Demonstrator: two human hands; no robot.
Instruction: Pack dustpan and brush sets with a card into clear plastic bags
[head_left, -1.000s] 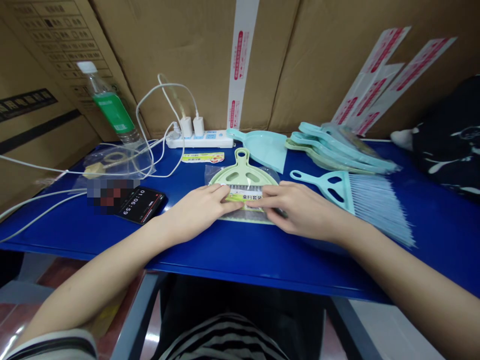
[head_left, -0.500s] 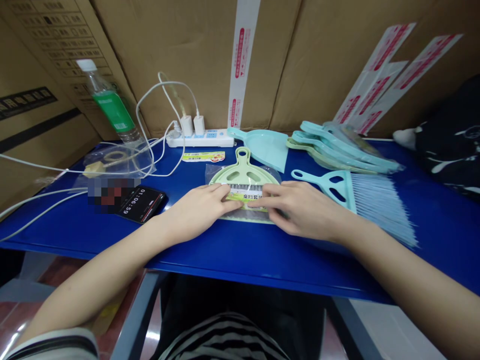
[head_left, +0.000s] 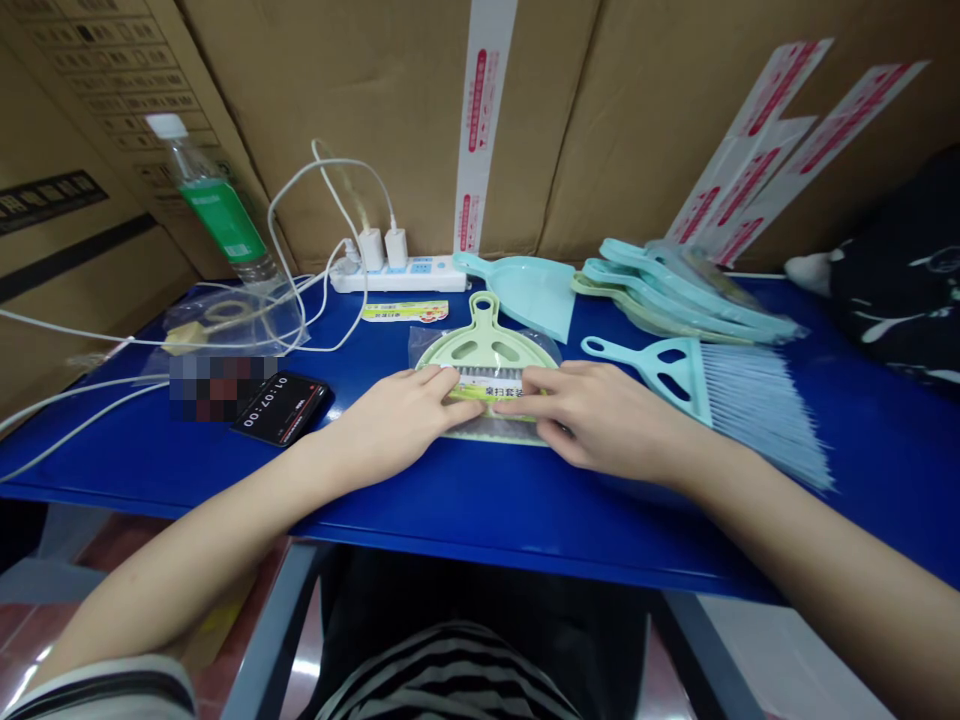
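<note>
We rest our left hand (head_left: 409,415) and right hand (head_left: 600,415), fingers loosely extended, on the crinkly clear film (head_left: 549,343) over the fan-shaped green brush-and-dustpan set (head_left: 484,325), left of the bristly blue brush (head_left: 720,395)

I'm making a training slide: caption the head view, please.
Left hand and right hand over the label of a bagged green brush set.

Brown cardboard (head_left: 375,80) stands behind a blue tabletop (head_left: 465,510) over glossy reddish floor (head_left: 26,625).
</note>
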